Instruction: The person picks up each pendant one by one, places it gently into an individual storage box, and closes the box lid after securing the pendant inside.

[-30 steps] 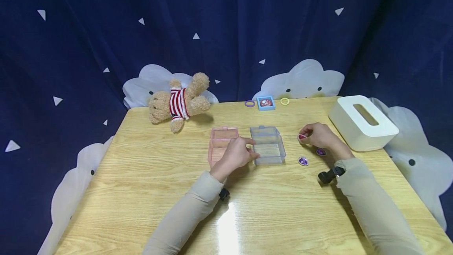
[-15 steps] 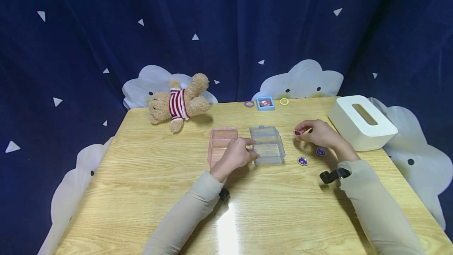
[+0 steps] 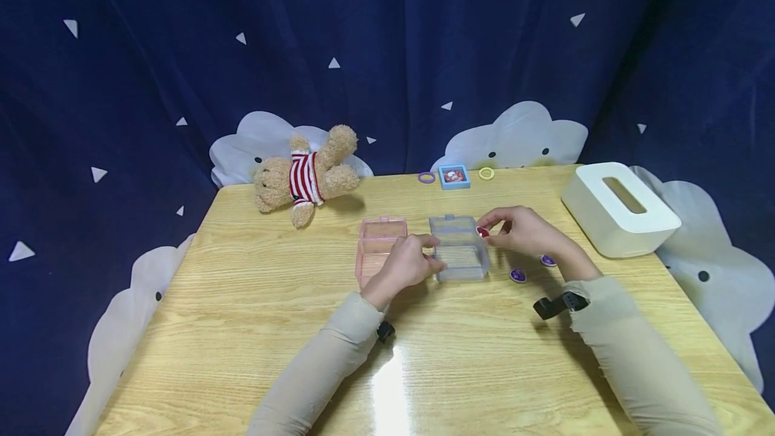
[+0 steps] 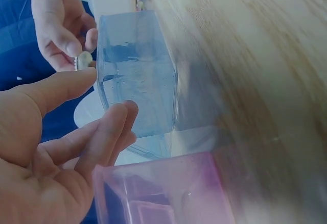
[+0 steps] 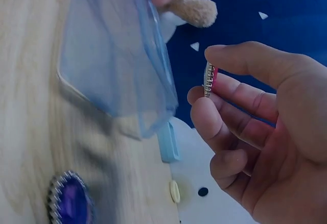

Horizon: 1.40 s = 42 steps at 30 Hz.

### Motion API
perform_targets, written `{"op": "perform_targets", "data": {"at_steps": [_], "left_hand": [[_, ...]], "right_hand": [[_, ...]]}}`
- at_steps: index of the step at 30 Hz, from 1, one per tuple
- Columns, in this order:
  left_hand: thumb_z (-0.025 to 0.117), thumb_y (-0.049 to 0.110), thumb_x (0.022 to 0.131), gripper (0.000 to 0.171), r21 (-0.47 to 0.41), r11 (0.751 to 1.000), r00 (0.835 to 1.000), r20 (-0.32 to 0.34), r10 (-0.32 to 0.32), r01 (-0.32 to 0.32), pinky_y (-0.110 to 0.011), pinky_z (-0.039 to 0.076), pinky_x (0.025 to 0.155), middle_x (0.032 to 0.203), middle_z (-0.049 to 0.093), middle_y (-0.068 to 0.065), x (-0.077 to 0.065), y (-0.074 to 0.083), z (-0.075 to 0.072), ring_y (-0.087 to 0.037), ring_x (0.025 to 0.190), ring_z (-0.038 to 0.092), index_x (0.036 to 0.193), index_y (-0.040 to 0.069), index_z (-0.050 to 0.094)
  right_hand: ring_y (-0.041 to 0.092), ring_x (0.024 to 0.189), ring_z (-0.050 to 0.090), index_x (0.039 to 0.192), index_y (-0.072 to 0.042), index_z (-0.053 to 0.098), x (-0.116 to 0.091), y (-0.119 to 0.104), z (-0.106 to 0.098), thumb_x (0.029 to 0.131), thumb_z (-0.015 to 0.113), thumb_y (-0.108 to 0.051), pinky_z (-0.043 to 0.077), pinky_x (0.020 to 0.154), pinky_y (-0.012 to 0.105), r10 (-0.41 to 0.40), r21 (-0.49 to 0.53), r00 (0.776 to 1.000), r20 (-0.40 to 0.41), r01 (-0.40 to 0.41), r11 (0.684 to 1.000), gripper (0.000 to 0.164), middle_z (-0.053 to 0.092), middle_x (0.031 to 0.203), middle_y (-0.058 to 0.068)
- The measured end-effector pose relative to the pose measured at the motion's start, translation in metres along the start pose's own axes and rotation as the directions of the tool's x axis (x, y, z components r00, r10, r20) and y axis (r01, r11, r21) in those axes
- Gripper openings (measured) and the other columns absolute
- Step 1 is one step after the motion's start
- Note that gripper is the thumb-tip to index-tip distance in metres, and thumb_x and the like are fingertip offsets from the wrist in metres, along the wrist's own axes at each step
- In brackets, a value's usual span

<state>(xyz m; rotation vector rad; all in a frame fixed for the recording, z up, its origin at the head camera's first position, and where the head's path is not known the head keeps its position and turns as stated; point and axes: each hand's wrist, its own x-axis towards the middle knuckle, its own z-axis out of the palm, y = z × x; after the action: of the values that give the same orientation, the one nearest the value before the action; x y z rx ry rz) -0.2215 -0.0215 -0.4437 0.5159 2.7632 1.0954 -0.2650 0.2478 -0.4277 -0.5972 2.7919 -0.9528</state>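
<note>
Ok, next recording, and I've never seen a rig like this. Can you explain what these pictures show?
There is no robot here, just a person using two bare hands. The wide picture comes from a camera worn on the head, looking forward and down. The two close-ups come from cameras worn on the wrists, each watching that hand's work.

The right hand pinches a red gem near an open clear blue box. The left hand is at that box's left side, partly covering an open clear pink box.

Also on the wooden table are two purple gems, a white tissue box, a teddy bear in a striped shirt, a light blue frame, a purple ring and a yellow ring.
</note>
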Motion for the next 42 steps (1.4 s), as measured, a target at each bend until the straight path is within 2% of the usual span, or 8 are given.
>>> {"op": "perform_targets", "data": {"at_steps": [4, 9, 13, 17, 21, 29, 33, 42], "left_hand": [[0.082, 0.024, 0.083, 0.052, -0.005, 1.0, 1.0, 0.004, -0.015, 0.015, -0.027, 0.058, 0.082, 0.115, 0.075, -0.01, 0.001, 0.001, 0.001, -0.012, 0.083, 0.075, 0.129, 0.008, 0.066], [0.082, 0.025, 0.082, 0.051, -0.002, 1.0, 1.0, -0.002, -0.017, 0.017, -0.024, 0.057, 0.08, 0.116, 0.075, -0.01, 0.001, 0.002, 0.003, -0.01, 0.081, 0.074, 0.128, 0.008, 0.067], [0.082, 0.026, 0.083, 0.051, 0.009, 1.0, 1.0, -0.004, -0.026, 0.026, -0.028, 0.056, 0.087, 0.119, 0.074, -0.007, 0.001, 0.003, 0.004, -0.016, 0.091, 0.072, 0.129, 0.011, 0.067], [0.081, 0.027, 0.084, 0.051, 0.009, 0.999, 0.999, 0.001, -0.034, 0.034, -0.031, 0.055, 0.092, 0.122, 0.073, -0.005, 0.001, 0.003, 0.004, -0.019, 0.097, 0.07, 0.13, 0.012, 0.067], [0.081, 0.027, 0.084, 0.051, 0.003, 1.0, 1.0, 0.001, -0.029, 0.029, -0.03, 0.056, 0.09, 0.123, 0.073, -0.005, 0.002, 0.003, 0.005, -0.012, 0.086, 0.072, 0.131, 0.011, 0.066], [0.081, 0.026, 0.083, 0.052, 0.007, 1.0, 1.0, -0.001, -0.027, 0.027, -0.031, 0.057, 0.089, 0.122, 0.073, -0.005, 0.003, 0.003, 0.006, -0.011, 0.082, 0.072, 0.13, 0.011, 0.066], [0.081, 0.027, 0.084, 0.051, 0.01, 1.0, 1.0, -0.001, -0.029, 0.029, -0.033, 0.055, 0.093, 0.123, 0.073, -0.005, 0.003, 0.003, 0.006, -0.016, 0.09, 0.072, 0.13, 0.012, 0.067], [0.082, 0.027, 0.083, 0.051, 0.006, 0.999, 0.999, -0.011, -0.042, 0.042, -0.037, 0.051, 0.1, 0.12, 0.074, -0.003, 0.002, 0.003, 0.007, -0.03, 0.112, 0.063, 0.13, 0.013, 0.067]], "right_hand": [[0.017, 0.076, 0.06, 0.111, -0.016, 0.074, 0.004, -0.005, 0.009, 0.085, 0.078, -0.016, 0.05, 0.062, 0.024, -0.033, 0.012, 0.999, 0.035, 0.033, 0.999, 0.027, 0.074, 0.103, 0.001], [0.024, 0.09, 0.065, 0.111, -0.012, 0.074, 0.007, -0.01, 0.018, 0.084, 0.079, -0.014, 0.051, 0.069, 0.026, -0.062, -0.004, 0.995, 0.082, 0.063, 0.998, 0.028, 0.075, 0.108, 0.003], [0.027, 0.101, 0.067, 0.112, -0.012, 0.074, 0.008, -0.009, 0.022, 0.084, 0.078, -0.016, 0.052, 0.076, 0.029, -0.068, -0.023, 0.991, 0.119, 0.071, 0.997, 0.028, 0.075, 0.107, 0.001], [0.026, 0.102, 0.067, 0.11, -0.013, 0.075, 0.009, -0.011, 0.025, 0.083, 0.079, -0.017, 0.053, 0.078, 0.032, -0.073, -0.029, 0.986, 0.149, 0.078, 0.996, 0.027, 0.075, 0.106, 0.0], [0.027, 0.102, 0.069, 0.106, -0.015, 0.076, 0.009, -0.011, 0.028, 0.081, 0.08, -0.017, 0.055, 0.08, 0.034, -0.073, -0.04, 0.984, 0.161, 0.08, 0.996, 0.025, 0.075, 0.107, 0.001], [0.026, 0.096, 0.07, 0.103, -0.014, 0.076, 0.011, -0.008, 0.036, 0.077, 0.082, -0.014, 0.057, 0.085, 0.042, -0.115, -0.107, 0.982, 0.15, 0.131, 0.986, 0.026, 0.076, 0.103, 0.002], [0.023, 0.097, 0.07, 0.1, -0.016, 0.077, 0.012, -0.008, 0.038, 0.077, 0.083, -0.015, 0.056, 0.089, 0.045, -0.107, -0.15, 0.983, 0.151, 0.129, 0.98, 0.024, 0.076, 0.1, -0.001], [0.016, 0.092, 0.069, 0.096, -0.019, 0.077, 0.016, -0.006, 0.041, 0.078, 0.083, -0.018, 0.056, 0.088, 0.042, -0.102, -0.205, 0.977, 0.189, 0.141, 0.969, 0.019, 0.076, 0.096, -0.006]]}}
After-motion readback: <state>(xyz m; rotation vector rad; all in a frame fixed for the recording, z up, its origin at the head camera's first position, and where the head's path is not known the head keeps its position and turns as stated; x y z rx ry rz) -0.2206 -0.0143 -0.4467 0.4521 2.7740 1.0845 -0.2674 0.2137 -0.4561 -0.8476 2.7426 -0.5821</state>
